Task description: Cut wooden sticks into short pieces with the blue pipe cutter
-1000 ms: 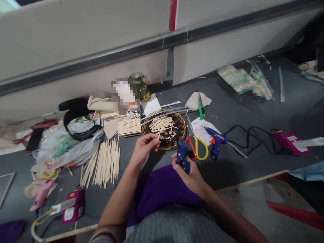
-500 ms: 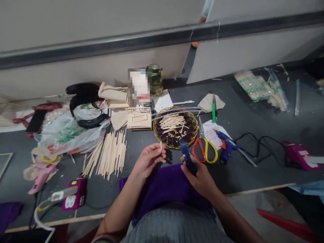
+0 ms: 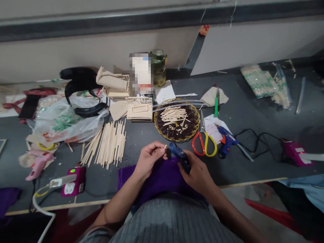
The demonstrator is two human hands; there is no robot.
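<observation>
My left hand [image 3: 149, 158] pinches a short wooden stick [image 3: 165, 147] between thumb and fingers. My right hand [image 3: 198, 173] grips a blue-handled cutter [image 3: 178, 155], whose jaws meet the stick's tip. Both hands hover over a purple cloth [image 3: 157, 179] on my lap. Just beyond them stands a round yellow wire basket [image 3: 177, 123] holding cut stick pieces.
A pile of long wooden sticks [image 3: 108, 143] lies to the left. Red-and-yellow scissors [image 3: 204, 141] and a blue glue gun [image 3: 225, 140] with a black cord lie to the right. A plastic bag [image 3: 65, 123], headphones [image 3: 81, 96], pink power units and a small stick frame [image 3: 139, 111] crowd the dark surface.
Both hands have drawn back from the basket toward me. The cutter's jaws have come round to the tip of the stick in my left hand. The view has tilted down.
</observation>
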